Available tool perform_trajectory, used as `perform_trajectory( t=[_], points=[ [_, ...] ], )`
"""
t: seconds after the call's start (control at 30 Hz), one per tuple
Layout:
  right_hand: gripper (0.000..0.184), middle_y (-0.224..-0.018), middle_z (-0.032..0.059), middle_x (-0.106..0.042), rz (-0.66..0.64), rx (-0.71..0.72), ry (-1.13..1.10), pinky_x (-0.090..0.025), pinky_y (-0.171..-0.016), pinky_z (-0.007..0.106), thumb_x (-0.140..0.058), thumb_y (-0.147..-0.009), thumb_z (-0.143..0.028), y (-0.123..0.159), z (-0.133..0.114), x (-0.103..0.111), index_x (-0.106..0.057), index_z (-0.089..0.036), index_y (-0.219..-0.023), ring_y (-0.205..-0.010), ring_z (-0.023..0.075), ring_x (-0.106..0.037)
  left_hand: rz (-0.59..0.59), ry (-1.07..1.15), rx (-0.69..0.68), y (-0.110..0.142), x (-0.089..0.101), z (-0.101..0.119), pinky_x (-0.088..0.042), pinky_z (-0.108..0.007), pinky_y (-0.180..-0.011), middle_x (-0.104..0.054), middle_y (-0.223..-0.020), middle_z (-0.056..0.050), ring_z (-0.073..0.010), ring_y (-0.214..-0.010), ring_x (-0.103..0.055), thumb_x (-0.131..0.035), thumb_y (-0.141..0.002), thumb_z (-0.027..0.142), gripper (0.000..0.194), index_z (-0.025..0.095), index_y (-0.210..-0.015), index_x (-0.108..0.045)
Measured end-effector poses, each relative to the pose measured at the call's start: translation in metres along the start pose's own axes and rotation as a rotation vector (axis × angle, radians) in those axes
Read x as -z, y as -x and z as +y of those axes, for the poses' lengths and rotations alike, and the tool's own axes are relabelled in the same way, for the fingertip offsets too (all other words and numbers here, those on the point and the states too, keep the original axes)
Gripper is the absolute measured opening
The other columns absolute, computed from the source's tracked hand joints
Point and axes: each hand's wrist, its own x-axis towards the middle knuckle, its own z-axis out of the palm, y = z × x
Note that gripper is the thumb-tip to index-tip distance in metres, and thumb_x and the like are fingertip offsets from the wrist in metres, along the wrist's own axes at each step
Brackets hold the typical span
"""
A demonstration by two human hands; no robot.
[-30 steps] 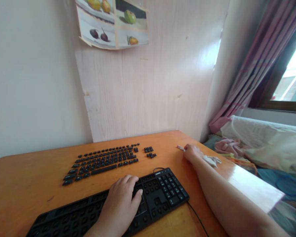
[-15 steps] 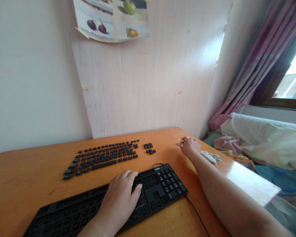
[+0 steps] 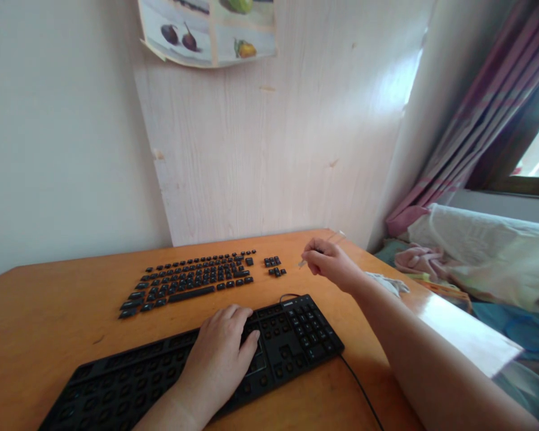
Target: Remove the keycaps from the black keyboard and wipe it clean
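A black keyboard (image 3: 278, 359) lies at an angle on the desk. Most of its keys are off, while the number pad at its right end has its keycaps on. My left hand (image 3: 227, 344) rests across the keyboard, fingers over its far edge and thumb apart, holding it. Above the desk, beyond the keyboard's right end, my right hand (image 3: 326, 257) is closed around a thin tool with a pale tip (image 3: 302, 263). Fine pale lines of it show behind the hand; its kind is unclear. Removed keycaps (image 3: 197, 278) sit in rows behind the keyboard, with smaller groups (image 3: 273, 266) beside them.
The orange wooden desk (image 3: 58, 317) meets a pale panel (image 3: 260, 161) at the back. A whitish cloth (image 3: 388, 282) lies right of my right forearm, near a white sheet (image 3: 462, 332). The keyboard cable (image 3: 362, 389) runs toward me. Bedding (image 3: 489, 251) is piled at the right.
My right hand has moved left from beside the cloth toward the small keycap groups, now with the thin tool showing. My left hand stays on the keyboard. The view has shifted slightly.
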Motion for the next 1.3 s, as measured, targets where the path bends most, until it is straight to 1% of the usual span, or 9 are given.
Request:
perform_trajectory(
  t=[0.07, 0.13, 0.23, 0.37, 0.6, 0.87, 0.97, 1.1, 1.3],
  points=[
    [0.019, -0.054, -0.0039, -0.058, -0.219, -0.026, -0.079, -0.025, -0.041, 0.019, -0.061, -0.082, -0.037, 0.007, -0.009, -0.002, -0.057, -0.019, -0.08, -0.043, 0.007, -0.037, -0.003, 0.002, 0.005, 0.001, 0.001, 0.001, -0.045, -0.043, -0.096, -0.067, -0.111, -0.009, -0.0261, -0.105, -0.06, -0.05, -0.09, 0.031, 0.03, 0.02, -0.113, -0.063],
    [0.021, -0.058, -0.0018, -0.062, -0.383, -0.046, -0.063, -0.028, -0.042, 0.019, -0.066, -0.079, -0.038, 0.012, -0.016, -0.005, -0.06, -0.018, -0.08, -0.045, 0.0068, -0.042, -0.004, 0.005, 0.005, 0.001, 0.001, 0.002, -0.044, -0.043, -0.096, -0.067, -0.111, -0.009, -0.0262, -0.105, -0.06, -0.05, -0.09, 0.031, 0.03, 0.02, -0.113, -0.063],
    [0.023, -0.063, -0.0005, -0.064, -0.464, -0.053, -0.031, -0.034, -0.045, 0.018, -0.068, -0.079, -0.039, 0.016, -0.025, -0.01, -0.064, -0.016, -0.08, -0.049, 0.0072, -0.048, -0.003, 0.009, 0.003, 0.0, 0.0, 0.002, -0.044, -0.043, -0.096, -0.066, -0.112, -0.009, -0.0263, -0.106, -0.06, -0.049, -0.09, 0.031, 0.03, 0.02, -0.114, -0.063],
    [0.032, -0.062, 0.0003, -0.064, -0.407, -0.069, -0.023, -0.032, -0.043, 0.018, -0.06, -0.086, -0.046, 0.017, -0.028, -0.014, -0.062, -0.016, -0.076, -0.047, 0.0067, -0.048, 0.001, 0.009, 0.005, -0.001, 0.0, 0.003, -0.044, -0.044, -0.096, -0.066, -0.112, -0.01, -0.027, -0.106, -0.059, -0.048, -0.09, 0.031, 0.03, 0.02, -0.114, -0.063],
    [0.028, -0.064, 0.0019, -0.067, -0.205, -0.05, 0.006, -0.035, -0.045, 0.021, -0.06, -0.086, -0.045, 0.017, -0.026, -0.01, -0.058, -0.019, -0.076, -0.048, 0.009, -0.05, -0.004, 0.014, 0.023, 0.0, 0.0, 0.004, -0.044, -0.045, -0.097, -0.066, -0.114, -0.01, -0.0272, -0.108, -0.059, -0.048, -0.09, 0.031, 0.031, 0.02, -0.115, -0.063],
    [0.024, -0.066, 0.0005, -0.065, -0.187, 0.011, 0.093, -0.036, -0.05, 0.023, -0.062, -0.085, -0.043, 0.023, -0.049, -0.009, -0.064, -0.02, -0.079, -0.055, 0.0104, -0.05, -0.028, -0.001, 0.017, 0.003, 0.0, 0.004, -0.042, -0.045, -0.1, -0.064, -0.119, -0.011, -0.0281, -0.112, -0.057, -0.048, -0.091, 0.04, 0.036, 0.019, -0.117, -0.061],
    [0.025, -0.063, -0.0004, -0.063, -0.186, -0.019, 0.066, -0.032, -0.047, 0.022, -0.064, -0.083, -0.043, 0.025, -0.046, -0.012, -0.059, -0.019, -0.081, -0.052, 0.0101, -0.047, -0.047, -0.015, 0.028, 0.004, 0.003, 0.007, -0.042, -0.047, -0.1, -0.063, -0.122, -0.013, -0.0309, -0.113, -0.057, -0.052, -0.087, 0.055, 0.05, 0.019, -0.12, -0.061],
    [0.034, -0.062, -0.0019, -0.059, -0.183, -0.048, -0.068, -0.029, -0.044, 0.021, -0.06, -0.084, -0.052, 0.032, -0.026, -0.019, -0.053, -0.019, -0.082, -0.048, 0.0086, -0.043, -0.14, -0.038, 0.036, 0.004, 0.01, 0.011, -0.037, -0.052, -0.106, -0.057, -0.134, -0.016, -0.0372, -0.123, -0.05, -0.058, -0.07, 0.075, 0.085, 0.017, -0.132, -0.057],
    [0.037, -0.061, -0.0022, -0.057, -0.153, -0.027, -0.114, -0.033, -0.048, 0.022, -0.054, -0.088, -0.056, 0.044, -0.003, -0.022, -0.051, -0.02, -0.079, -0.051, 0.0101, -0.046, -0.256, -0.049, 0.026, 0.005, 0.015, 0.01, -0.026, -0.057, -0.113, -0.041, -0.151, -0.017, -0.0425, -0.138, -0.035, -0.061, -0.05, 0.087, 0.118, 0.019, -0.145, -0.044]
  ],
)
